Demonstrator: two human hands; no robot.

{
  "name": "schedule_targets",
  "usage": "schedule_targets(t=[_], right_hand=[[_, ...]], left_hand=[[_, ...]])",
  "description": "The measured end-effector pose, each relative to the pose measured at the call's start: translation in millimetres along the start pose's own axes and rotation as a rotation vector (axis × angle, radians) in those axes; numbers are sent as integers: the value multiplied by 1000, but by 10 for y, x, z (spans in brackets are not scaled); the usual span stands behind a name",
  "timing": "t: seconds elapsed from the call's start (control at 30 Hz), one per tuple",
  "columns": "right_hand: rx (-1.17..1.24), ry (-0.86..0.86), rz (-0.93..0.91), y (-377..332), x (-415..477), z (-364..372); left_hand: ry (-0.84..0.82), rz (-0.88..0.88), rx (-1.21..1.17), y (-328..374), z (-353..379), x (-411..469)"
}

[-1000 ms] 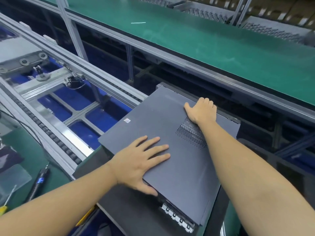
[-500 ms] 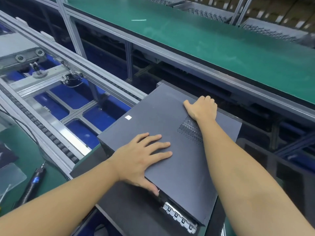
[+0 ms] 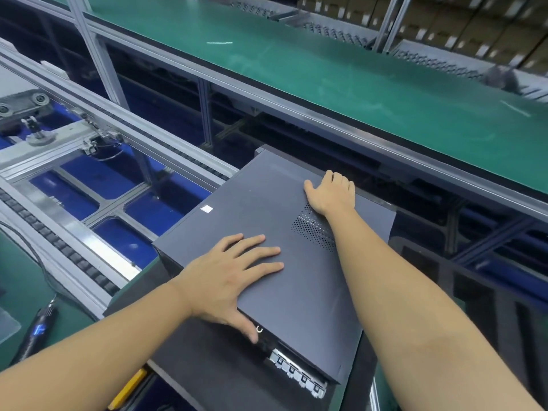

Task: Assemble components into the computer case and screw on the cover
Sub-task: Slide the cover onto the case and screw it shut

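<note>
My left hand (image 3: 228, 277) lies flat, fingers spread, on the dark grey metal side cover (image 3: 296, 307). This has slid squarer over the black computer case (image 3: 296, 370), so screws are likely next. My right hand (image 3: 332, 192) is at its far edge; grip unclear.
</note>
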State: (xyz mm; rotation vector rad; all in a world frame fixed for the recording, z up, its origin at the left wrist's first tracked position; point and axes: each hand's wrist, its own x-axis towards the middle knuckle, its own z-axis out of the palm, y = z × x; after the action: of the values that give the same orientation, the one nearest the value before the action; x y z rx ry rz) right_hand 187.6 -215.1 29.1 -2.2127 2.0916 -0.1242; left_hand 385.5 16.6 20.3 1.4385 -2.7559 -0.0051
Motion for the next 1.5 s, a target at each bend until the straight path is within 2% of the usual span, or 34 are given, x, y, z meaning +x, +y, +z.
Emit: schedule_targets(t=[0.17,0.3,0.4,0.47,0.53,0.67,0.8,0.9,0.97,1.07,1.13,1.27,1.37,1.5], right_hand=[[21,-78,-33,-142,-464,-50],[54,-121,-22,-312,-935,-110],[103,-142,7,-454,-1270,-165],[162,-105,-9,-591,-1472,-210],[282,-25,-36,-785,-1663,-262],[431,-10,-104,-1439,-2037,-249],[561,-122,-208,-2315,-2363,-40],[550,-248,-295,-2913,-2603,210],[466,-375,-355,-3286,-2767,437],[473,-638,-403,-3778,-3020,856],[479,-792,-359,-4027,-3204,1155],[425,-934,-202,-4355,-3557,1775],[433,-942,-66,-4504,-3736,2184],[349,-845,54,-4579,-3898,2448]], left_hand=[[-5,-57,-192,-72,-49,13],[-1,-145,-98,-163,-57,25],[78,-238,-184,-265,-130,7],[195,-270,-235,-325,-206,-57],[289,-386,-357,-384,-314,-187],[301,-634,-602,-612,-447,-602],[256,-816,-632,-1012,-338,-1254],[184,-950,-708,-1343,-129,-1901],[146,-1015,-766,-1557,55,-2344],[148,-1219,-854,-1788,388,-2989],[191,-1309,-1016,-1866,644,-3383],[166,-1487,-1134,-1892,1136,-4033],[156,-1579,-1220,-1858,1417,-4322],[200,-1639,-1276,-1760,1589,-4454]])
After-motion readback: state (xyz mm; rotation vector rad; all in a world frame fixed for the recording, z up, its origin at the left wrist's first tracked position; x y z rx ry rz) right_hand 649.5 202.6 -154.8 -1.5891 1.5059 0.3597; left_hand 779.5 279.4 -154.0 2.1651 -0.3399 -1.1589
